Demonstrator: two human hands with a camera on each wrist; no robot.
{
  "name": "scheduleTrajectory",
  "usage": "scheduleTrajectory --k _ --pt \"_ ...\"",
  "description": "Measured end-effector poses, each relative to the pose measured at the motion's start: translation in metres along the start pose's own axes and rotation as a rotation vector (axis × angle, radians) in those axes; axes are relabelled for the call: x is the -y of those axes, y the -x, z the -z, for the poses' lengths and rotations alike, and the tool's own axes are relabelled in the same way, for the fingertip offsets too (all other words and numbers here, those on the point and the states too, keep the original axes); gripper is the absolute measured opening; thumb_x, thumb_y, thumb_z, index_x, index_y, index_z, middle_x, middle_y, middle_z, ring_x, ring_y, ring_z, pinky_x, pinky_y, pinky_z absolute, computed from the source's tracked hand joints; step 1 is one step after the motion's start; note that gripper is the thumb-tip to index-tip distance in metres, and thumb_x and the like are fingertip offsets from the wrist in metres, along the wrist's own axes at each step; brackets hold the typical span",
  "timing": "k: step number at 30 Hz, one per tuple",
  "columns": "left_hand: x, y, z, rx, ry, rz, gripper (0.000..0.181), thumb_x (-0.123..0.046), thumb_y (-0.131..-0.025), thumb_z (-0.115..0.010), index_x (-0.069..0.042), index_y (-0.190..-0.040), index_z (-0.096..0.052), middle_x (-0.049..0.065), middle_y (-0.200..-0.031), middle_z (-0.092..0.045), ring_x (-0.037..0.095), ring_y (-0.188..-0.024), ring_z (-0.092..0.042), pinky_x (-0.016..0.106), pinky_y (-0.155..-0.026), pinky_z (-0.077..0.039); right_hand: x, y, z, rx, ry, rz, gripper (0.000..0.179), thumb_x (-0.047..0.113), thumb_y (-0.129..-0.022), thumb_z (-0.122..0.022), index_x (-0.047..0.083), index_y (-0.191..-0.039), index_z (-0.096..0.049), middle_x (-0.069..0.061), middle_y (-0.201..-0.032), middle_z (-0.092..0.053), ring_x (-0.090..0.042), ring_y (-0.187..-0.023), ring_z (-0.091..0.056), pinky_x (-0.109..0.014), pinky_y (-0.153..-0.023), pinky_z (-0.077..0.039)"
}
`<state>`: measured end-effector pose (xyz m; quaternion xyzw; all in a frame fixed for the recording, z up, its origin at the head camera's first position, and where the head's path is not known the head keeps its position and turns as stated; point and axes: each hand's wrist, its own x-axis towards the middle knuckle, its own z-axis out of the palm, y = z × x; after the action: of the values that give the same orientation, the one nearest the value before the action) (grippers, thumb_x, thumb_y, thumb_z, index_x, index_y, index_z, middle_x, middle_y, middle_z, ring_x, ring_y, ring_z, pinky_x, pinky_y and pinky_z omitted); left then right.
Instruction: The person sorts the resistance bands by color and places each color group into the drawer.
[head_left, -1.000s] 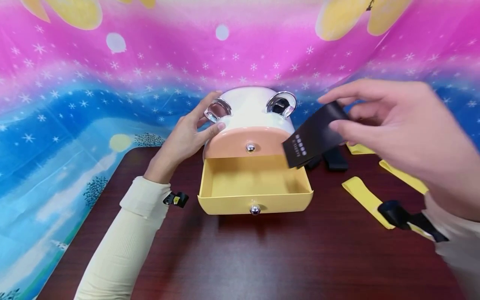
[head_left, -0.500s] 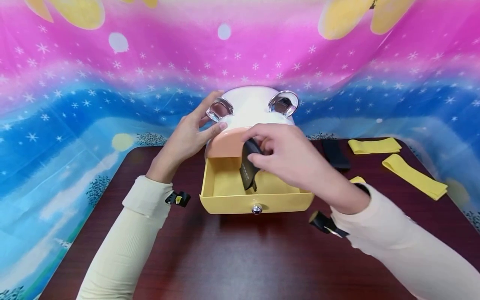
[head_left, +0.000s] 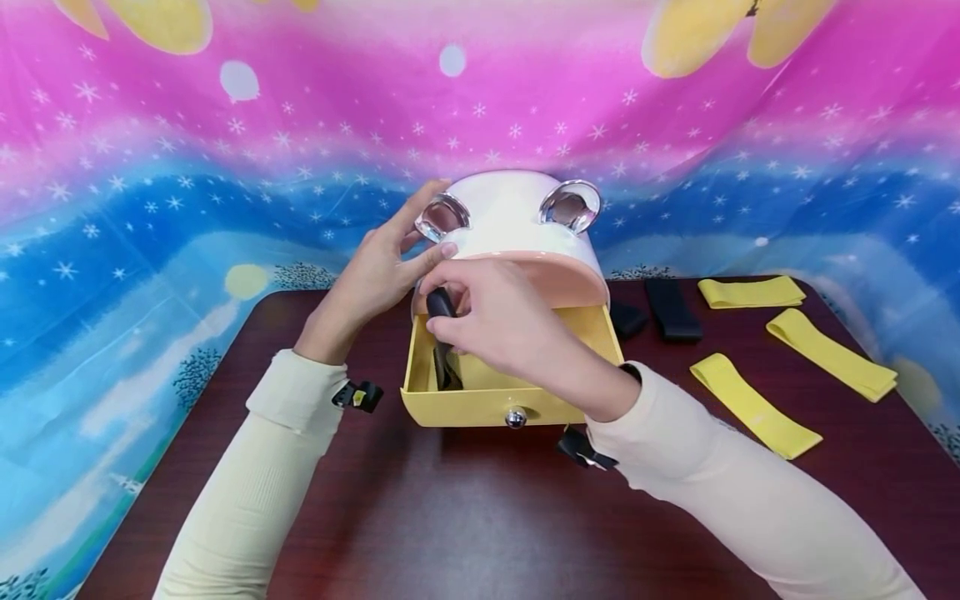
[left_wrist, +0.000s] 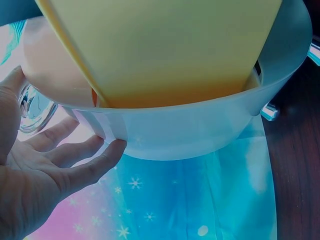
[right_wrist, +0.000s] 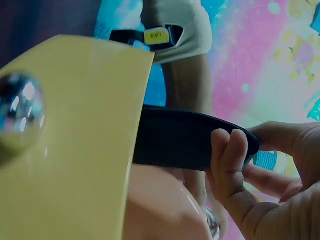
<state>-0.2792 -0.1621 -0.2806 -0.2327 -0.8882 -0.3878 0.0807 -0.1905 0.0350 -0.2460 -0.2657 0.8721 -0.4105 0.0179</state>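
Note:
A white storage box with silver ears stands on the table, its yellow lower drawer pulled out. My left hand holds the box at the left ear, thumb on the front; in the left wrist view its fingers curve against the white shell. My right hand pinches one end of a folded black elastic loop band between thumb and fingers. The band's lower end is inside the drawer at its left side. In the right wrist view the black loop dips behind the drawer front.
Several yellow loop bands lie on the right of the dark wooden table. Two black bands lie just right of the box. A peach upper drawer is above the yellow one. A snowflake-patterned cloth hangs behind.
My right hand has carried the black band from the right of the box leftward and down into the yellow drawer. My left hand keeps its hold on the box.

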Motion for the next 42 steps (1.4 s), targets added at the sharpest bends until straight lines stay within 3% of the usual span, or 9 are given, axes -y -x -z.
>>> scheduleTrajectory --k 5,7,10,15,20,25,32,37,42 --pt "-0.001 0.000 0.000 0.000 -0.006 -0.001 0.076 -0.038 -0.102 -0.069 -0.056 -0.161 -0.025 0.009 -0.160 -0.048 0.045 -0.145 -0.049 0.061 -0.117 -0.045 -0.007 0.003 -0.004 -0.012 -0.174 -0.050 0.028 0.010 -0.096 -0.075 0.012 -0.124 -0.073 -0.005 -0.108 -0.071 -0.019 -0.072 -0.076 -0.034 -0.068 -0.064" --pt "-0.002 0.000 0.000 0.002 -0.006 0.007 0.075 -0.038 -0.102 -0.069 -0.057 -0.160 -0.025 0.008 -0.161 -0.047 0.046 -0.146 -0.049 0.063 -0.116 -0.045 -0.015 0.006 -0.003 -0.023 -0.226 -0.069 0.025 0.008 -0.096 -0.075 0.009 -0.121 -0.073 -0.008 -0.106 -0.068 -0.024 -0.074 -0.077 -0.037 -0.070 -0.066" --pt "-0.001 0.000 0.000 0.005 0.003 0.022 0.075 -0.037 -0.102 -0.069 -0.058 -0.160 -0.026 0.009 -0.156 -0.051 0.047 -0.145 -0.048 0.064 -0.115 -0.045 -0.029 0.013 0.000 -0.036 -0.243 -0.133 0.026 0.009 -0.095 -0.076 0.007 -0.121 -0.072 -0.011 -0.106 -0.065 -0.027 -0.075 -0.078 -0.040 -0.072 -0.066" --pt "-0.001 -0.001 0.001 0.005 0.009 0.030 0.075 -0.035 -0.102 -0.069 -0.058 -0.160 -0.026 0.009 -0.149 -0.056 0.047 -0.146 -0.048 0.065 -0.117 -0.043 -0.045 0.028 0.005 -0.029 -0.100 -0.195 0.030 0.014 -0.095 -0.078 0.010 -0.124 -0.072 -0.014 -0.108 -0.068 -0.021 -0.068 -0.077 -0.034 -0.066 -0.065" --pt "0.001 0.000 0.001 0.002 0.003 0.039 0.075 -0.036 -0.102 -0.069 -0.059 -0.159 -0.026 0.011 -0.156 -0.050 0.047 -0.146 -0.048 0.067 -0.115 -0.043 -0.060 0.036 0.007 -0.023 0.035 -0.193 0.029 0.014 -0.095 -0.078 0.010 -0.123 -0.073 -0.011 -0.097 -0.073 -0.013 -0.064 -0.074 -0.027 -0.062 -0.062" --pt "0.001 -0.001 -0.001 0.005 0.002 0.039 0.075 -0.035 -0.102 -0.069 -0.058 -0.160 -0.026 0.012 -0.154 -0.051 0.047 -0.146 -0.047 0.068 -0.115 -0.043 -0.075 0.039 0.013 -0.034 0.181 -0.199 0.031 0.016 -0.095 -0.078 0.007 -0.124 -0.074 -0.010 -0.098 -0.076 -0.011 -0.067 -0.071 -0.027 -0.062 -0.057" --pt "0.000 -0.001 -0.001 0.006 -0.001 0.046 0.076 -0.036 -0.102 -0.069 -0.059 -0.159 -0.025 0.011 -0.162 -0.044 0.047 -0.147 -0.046 0.070 -0.113 -0.043 -0.078 0.050 0.027 -0.069 0.203 -0.259 0.032 0.012 -0.096 -0.074 0.005 -0.127 -0.072 -0.014 -0.104 -0.075 -0.014 -0.061 -0.068 -0.031 -0.052 -0.054" --pt "0.001 -0.001 -0.001 0.004 0.003 0.035 0.076 -0.036 -0.102 -0.069 -0.058 -0.160 -0.025 0.012 -0.157 -0.049 0.046 -0.147 -0.046 0.069 -0.114 -0.043 -0.077 0.063 0.041 -0.148 0.238 -0.206 0.028 0.012 -0.095 -0.076 0.006 -0.122 -0.075 -0.011 -0.102 -0.078 -0.020 -0.076 -0.071 -0.029 -0.059 -0.056" --pt "0.002 -0.002 -0.002 0.002 0.011 0.020 0.076 -0.034 -0.102 -0.069 -0.056 -0.160 -0.026 0.011 -0.146 -0.057 0.045 -0.147 -0.047 0.066 -0.117 -0.042 -0.082 0.077 0.057 -0.247 0.198 -0.152 0.026 0.011 -0.094 -0.077 0.008 -0.120 -0.077 -0.010 -0.100 -0.079 -0.020 -0.079 -0.074 -0.025 -0.053 -0.053"
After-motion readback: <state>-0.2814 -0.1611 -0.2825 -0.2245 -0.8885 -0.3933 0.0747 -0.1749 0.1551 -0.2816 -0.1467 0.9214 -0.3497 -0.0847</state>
